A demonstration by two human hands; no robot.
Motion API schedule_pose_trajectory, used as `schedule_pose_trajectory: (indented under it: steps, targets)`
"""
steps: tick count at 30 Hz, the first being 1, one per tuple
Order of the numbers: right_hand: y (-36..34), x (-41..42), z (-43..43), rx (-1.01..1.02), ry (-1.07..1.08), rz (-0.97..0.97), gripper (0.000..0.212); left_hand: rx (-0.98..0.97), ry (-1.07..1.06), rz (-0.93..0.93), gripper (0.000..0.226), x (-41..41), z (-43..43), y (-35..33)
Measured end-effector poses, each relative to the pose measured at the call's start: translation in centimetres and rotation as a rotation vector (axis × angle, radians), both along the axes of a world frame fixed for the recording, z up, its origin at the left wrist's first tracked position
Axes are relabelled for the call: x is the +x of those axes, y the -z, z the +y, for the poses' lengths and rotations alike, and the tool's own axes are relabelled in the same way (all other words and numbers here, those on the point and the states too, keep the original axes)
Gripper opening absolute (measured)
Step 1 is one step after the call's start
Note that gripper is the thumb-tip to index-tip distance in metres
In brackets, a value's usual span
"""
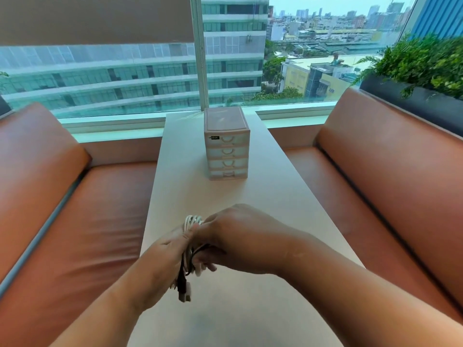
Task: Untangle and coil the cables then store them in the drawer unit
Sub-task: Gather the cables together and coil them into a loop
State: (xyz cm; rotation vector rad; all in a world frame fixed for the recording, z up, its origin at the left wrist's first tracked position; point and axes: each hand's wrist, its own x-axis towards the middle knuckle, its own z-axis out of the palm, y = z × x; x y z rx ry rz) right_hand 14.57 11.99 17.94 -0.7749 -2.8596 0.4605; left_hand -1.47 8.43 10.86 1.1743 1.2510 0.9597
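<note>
I note left hand [165, 254] and right hand [235, 235] both gripping the white-and-black cable bundle [193, 220]; dangling plug ends [185, 290] could snag, undoing loops.

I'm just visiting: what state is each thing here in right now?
cables: white and black bundled together, off the table, ends dangling.
left hand: grips the cables.
right hand: holds the cables too.
drawer unit: upright on the table, four drawers shut.
window blind: partly lowered.
</note>
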Motion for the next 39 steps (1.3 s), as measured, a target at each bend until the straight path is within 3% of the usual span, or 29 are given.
schedule_pose_trajectory:
  steps: [5,8,12,15,19,22,25,27,30,32,35,39]
  targets:
    - [0.5,0.5,1.3,-0.052,0.018,0.123,0.015,-0.067,0.244,-0.339,0.045,-0.9,-0.6,-1.0]
    - [0.5,0.6,1.8,-0.053,0.013,0.192,0.017,-0.036,0.355,-0.308,0.051,-0.9,-0.6,-1.6]
    - [0.3,0.2,1.5,-0.016,-0.039,0.231,0.016,-0.032,0.394,-0.223,0.010,0.1,-0.8,-2.7]
    - [0.2,-0.3,0.9,0.034,-0.077,0.246,0.025,-0.110,0.411,-0.321,0.014,0.8,-1.4,-2.9]
    - [-0.1,-0.2,0.8,-0.092,0.016,0.260,0.043,-0.105,0.359,-0.425,0.005,1.1,-1.4,-3.3]
    - [0.5,-0.2,0.7,-0.024,0.072,0.243,0.039,-0.122,0.254,-0.355,0.017,0.9,-0.8,-2.7]
    - [1.2,-0.2,0.8,-0.033,0.124,0.254,0.029,-0.126,0.178,-0.242,0.014,1.1,-0.7,-2.7]
    - [1.5,-0.2,1.0,-0.050,0.154,0.268,0.027,-0.090,0.157,-0.122,0.007,1.7,-0.8,-3.4]
    - [1.8,-0.2,1.5,-0.081,0.169,0.298,0.023,-0.035,0.085,0.101,0.018,1.9,-0.5,-3.0]
    - [2.1,0.0,2.1,-0.108,0.235,0.344,0.021,0.030,0.052,0.202,0.007,1.9,-0.4,-2.7]
    - [2.7,0.4,2.8,-0.240,0.355,0.456,0.021,0.051,0.008,0.185,0.026,1.5,-0.7,-1.9]
    - [3.3,0.6,2.9,-0.387,0.379,0.457,0.022,0.086,-0.083,0.189,0.014,2.7,-1.2,-0.9]
